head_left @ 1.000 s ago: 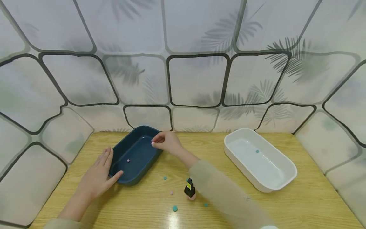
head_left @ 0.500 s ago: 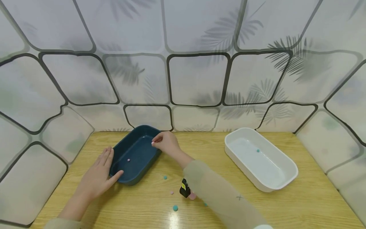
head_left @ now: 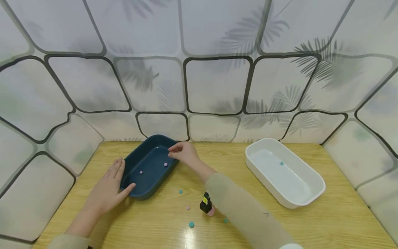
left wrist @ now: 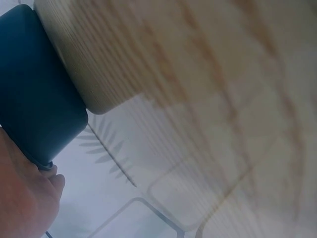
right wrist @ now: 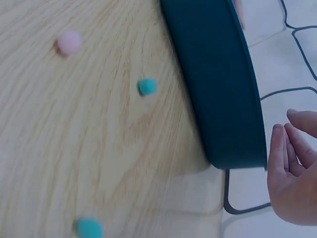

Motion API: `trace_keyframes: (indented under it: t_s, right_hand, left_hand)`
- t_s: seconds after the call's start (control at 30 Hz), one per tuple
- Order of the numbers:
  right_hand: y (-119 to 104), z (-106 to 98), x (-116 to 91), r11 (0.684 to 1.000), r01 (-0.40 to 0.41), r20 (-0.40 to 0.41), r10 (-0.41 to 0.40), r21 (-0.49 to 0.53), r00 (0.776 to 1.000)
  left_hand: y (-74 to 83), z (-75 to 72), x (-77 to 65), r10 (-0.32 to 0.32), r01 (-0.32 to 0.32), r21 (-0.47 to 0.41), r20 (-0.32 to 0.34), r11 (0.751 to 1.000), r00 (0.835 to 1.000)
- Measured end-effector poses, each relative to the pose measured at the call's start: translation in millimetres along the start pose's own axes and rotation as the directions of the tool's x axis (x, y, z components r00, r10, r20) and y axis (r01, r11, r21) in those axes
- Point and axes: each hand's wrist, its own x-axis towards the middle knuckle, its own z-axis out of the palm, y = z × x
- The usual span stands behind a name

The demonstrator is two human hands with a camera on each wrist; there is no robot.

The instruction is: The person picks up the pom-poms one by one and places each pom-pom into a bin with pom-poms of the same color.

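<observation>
My left hand (head_left: 107, 190) rests against the left side of the dark blue tray (head_left: 149, 186), fingers straight and thumb over the near rim. In the left wrist view its fingers (left wrist: 58, 183) touch the rim. Over the tray's right far side, my right hand (head_left: 185, 154) holds nothing. The right wrist view shows the thumb (right wrist: 302, 119) apart from the extended fingers. Inside the tray lie two small pink balls, one (head_left: 141, 172) toward the near left and another (head_left: 166, 164) just below the right hand's fingertips.
A white tray (head_left: 258, 169) with one teal ball (head_left: 281, 163) stands at the right. Teal balls (head_left: 191, 224) and pink balls (head_left: 188, 208) lie on the wooden table between the trays. A black device with a yellow label (head_left: 206, 204) sits beside the right sleeve. A patterned backdrop stands behind.
The pink ball that my right hand pinched now lies in the blue tray, and the fingers have parted. My left hand has stayed at the tray.
</observation>
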Motion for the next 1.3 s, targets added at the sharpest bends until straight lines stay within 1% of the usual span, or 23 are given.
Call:
trace_keyframes:
  t_s: [0.07,0.2,0.4,0.63,0.77,0.87,1.07,1.3]
  right_hand:
    - [2.1,-7.2,-1.4,1.000,-0.015,0.011,0.015,0.008,1.000]
    - [8.2,-21.9,-8.5,1.000,-0.024,0.032,0.025,-0.014,0.999]
    - [20.4,-43.7,-29.1,0.999,-0.039,0.091,0.036,0.037,0.995]
    - [37.4,-70.4,-42.2,0.997,-0.071,0.082,0.074,-0.029,0.994]
    - [45.9,-82.4,-48.9,0.996,-0.069,0.085,0.073,-0.049,0.994]
    - [52.5,-88.6,-53.9,0.996,-0.062,0.087,0.067,-0.060,0.994]
    - [64.2,-94.6,-60.8,0.992,-0.023,0.100,0.035,-0.125,0.994]
    - [74.6,-98.3,-71.2,0.986,-0.019,0.115,0.038,-0.165,0.993]
  left_hand:
    - [0.1,0.0,1.0,0.001,-0.001,0.003,0.003,1.000,1.000]
    - [-0.4,1.0,1.4,0.002,-0.002,0.001,0.013,1.000,1.000]
    - [-0.1,2.5,-0.7,0.000,0.000,-0.004,0.006,1.000,1.000]
    - [3.8,0.2,-0.5,-0.015,0.015,0.004,0.024,1.000,1.000]
    - [3.8,0.1,-0.4,-0.020,0.019,0.003,0.022,1.000,1.000]
    - [3.4,-0.3,-0.4,-0.020,0.020,0.000,0.019,1.000,1.000]
    - [1.8,-0.2,0.1,-0.016,0.016,0.003,0.018,1.000,1.000]
    - [1.0,-0.4,1.0,-0.013,0.013,0.003,0.014,1.000,1.000]
